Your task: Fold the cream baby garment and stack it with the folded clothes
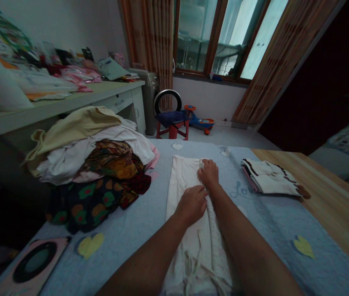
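A pair of white drawstring trousers (188, 170) lies folded lengthwise on the bed, with its tie cords at the near end. My right hand (209, 173) is closed on the far right corner of the cloth. Just nearer, my left hand (192, 204) rests across the trousers, its fingers bent together at the right-hand edge of the fabric. The fingertips of both hands are partly hidden. Under the trousers spreads a light blue quilted cover (149, 218) with heart patches.
A heap of loose clothes (100, 160) rises at the left. Folded clothes (271, 176) lie at the right, beside a wooden board surface (340, 197). A pink case with a dark ring (35, 261) sits at the near left. Beyond the bed stands a red stool (172, 130).
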The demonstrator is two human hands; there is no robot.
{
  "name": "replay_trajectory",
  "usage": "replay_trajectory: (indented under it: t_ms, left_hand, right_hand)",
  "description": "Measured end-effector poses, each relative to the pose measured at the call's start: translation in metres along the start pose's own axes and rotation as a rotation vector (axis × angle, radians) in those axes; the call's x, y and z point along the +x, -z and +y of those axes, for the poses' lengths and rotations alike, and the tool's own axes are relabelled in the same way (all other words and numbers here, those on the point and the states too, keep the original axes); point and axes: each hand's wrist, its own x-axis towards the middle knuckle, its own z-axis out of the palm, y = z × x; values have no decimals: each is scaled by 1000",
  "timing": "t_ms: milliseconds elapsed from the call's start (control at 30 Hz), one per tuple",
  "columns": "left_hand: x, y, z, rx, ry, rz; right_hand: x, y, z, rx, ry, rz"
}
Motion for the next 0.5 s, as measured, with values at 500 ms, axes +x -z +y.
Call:
replay_trajectory:
  t_ms: [500]
  left_hand:
    - [1, 3, 2, -28, 58, -22]
  right_hand:
    - [-23, 2, 23, 162, 98, -126]
